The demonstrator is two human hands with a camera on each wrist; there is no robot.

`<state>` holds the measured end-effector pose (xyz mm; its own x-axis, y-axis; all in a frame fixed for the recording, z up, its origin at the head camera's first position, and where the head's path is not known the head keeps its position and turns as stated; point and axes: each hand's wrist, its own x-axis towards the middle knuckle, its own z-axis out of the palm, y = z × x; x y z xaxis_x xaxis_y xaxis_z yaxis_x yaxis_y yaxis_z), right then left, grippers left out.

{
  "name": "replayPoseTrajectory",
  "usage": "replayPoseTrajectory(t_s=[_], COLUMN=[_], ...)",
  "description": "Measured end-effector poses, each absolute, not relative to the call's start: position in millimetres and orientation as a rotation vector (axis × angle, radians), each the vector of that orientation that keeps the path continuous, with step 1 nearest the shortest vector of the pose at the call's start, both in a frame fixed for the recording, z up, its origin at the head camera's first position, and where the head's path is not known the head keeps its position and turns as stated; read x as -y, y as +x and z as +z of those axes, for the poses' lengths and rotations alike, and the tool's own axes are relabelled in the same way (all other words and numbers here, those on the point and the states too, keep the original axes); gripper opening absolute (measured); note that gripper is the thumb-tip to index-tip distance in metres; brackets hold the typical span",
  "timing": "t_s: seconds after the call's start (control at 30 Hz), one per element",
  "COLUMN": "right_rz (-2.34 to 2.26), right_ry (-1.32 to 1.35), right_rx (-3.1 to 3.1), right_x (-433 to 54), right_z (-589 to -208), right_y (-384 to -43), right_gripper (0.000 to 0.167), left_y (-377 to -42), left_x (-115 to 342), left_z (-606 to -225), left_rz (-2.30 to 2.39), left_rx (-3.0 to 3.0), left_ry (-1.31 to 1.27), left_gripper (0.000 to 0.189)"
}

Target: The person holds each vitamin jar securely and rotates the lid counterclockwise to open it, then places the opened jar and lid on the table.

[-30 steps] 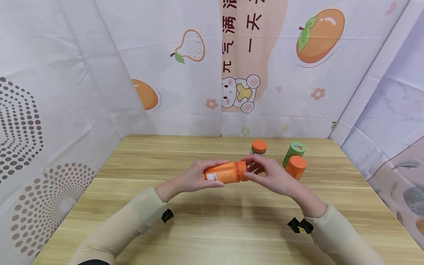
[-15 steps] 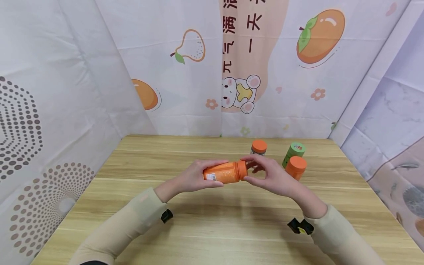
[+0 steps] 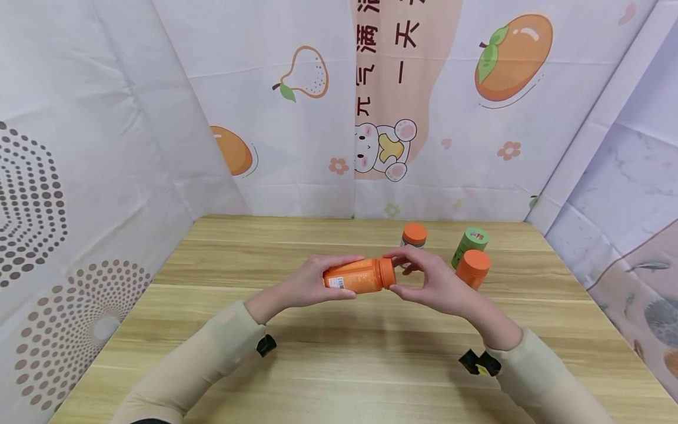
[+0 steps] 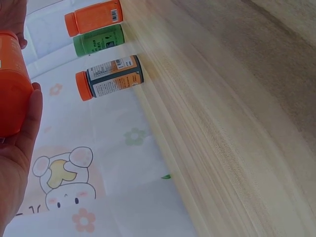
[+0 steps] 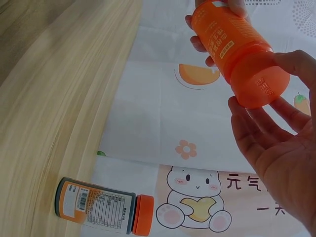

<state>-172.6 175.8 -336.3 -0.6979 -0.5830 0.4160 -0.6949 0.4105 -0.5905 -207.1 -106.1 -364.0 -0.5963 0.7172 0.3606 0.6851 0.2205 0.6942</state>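
Note:
An orange bottle [image 3: 355, 277] lies sideways in the air above the table, its orange cap [image 3: 388, 272] pointing right. My left hand [image 3: 304, 284] grips the bottle's body around the base end. At the other end, my right hand [image 3: 442, 284] holds the cap between thumb and fingers. The right wrist view shows the thumb on one side of the cap [image 5: 261, 81] and fingertips beneath it, with the palm away from its top. In the left wrist view, only part of the held bottle [image 4: 12, 89] shows at the left edge.
Behind the right hand stands a dark bottle with an orange lid [image 3: 414, 235]. Farther right are a green bottle [image 3: 470, 244] and a second orange bottle [image 3: 474, 266], close together. A printed curtain [image 3: 296, 135] backs the wooden table [image 3: 339, 365].
The held bottle and my left hand have shifted very slightly left. My right thumb and fingers have moved a little at the cap. The standing bottles are unchanged.

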Motion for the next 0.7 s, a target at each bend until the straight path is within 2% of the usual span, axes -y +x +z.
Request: replayPoseTrajectory(t_s=[0.27,0.7], right_rz=[1.142,1.145], right_ry=[1.265,1.292], right_rx=[2.382,2.395], right_x=[-175.3,-175.7], right_z=[-339.4,-339.7], right_y=[-175.8,-174.8], right_gripper=[0.062,0.062], left_y=[-207.6,-208.8], left_x=[106.0,107.3], left_z=[-363.4,-364.8], left_rz=[1.340,1.342], left_rx=[-2.418,-2.420], left_ry=[1.350,1.377], left_gripper=[0.063,0.062])
